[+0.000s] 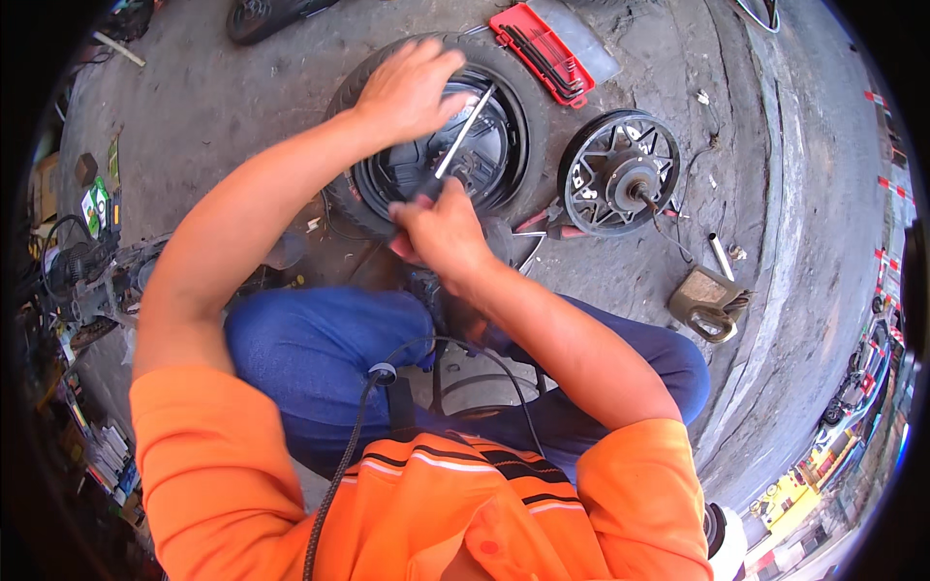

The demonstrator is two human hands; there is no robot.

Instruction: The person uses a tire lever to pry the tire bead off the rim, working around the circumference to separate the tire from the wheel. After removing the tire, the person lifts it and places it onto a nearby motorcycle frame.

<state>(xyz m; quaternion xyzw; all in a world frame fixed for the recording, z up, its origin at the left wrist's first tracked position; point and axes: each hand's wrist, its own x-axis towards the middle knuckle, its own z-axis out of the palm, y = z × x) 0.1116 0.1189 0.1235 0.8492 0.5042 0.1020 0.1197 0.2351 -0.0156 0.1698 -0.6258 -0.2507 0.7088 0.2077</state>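
A wheel with a black tyre [341, 189] and a dark hub lies flat on the floor in front of my knees. My right hand [444, 232] is closed around the dark handle of a screwdriver [467, 131], whose long bright shaft slants up and to the right across the hub, its end near the rim. Over the far left part of the tyre is my left hand [412, 89], slightly blurred, with fingers apart and nothing in it. Whether it touches the tyre I cannot tell.
A spoked rim [593, 205] with a cable lies right of the wheel, red-handled pliers [567, 230] beside it. Beyond is an open red case of hex keys [542, 53]. A metal block with a loop [707, 298] and a short tube [720, 257] lie at right. Machine parts [77, 276] crowd the left.
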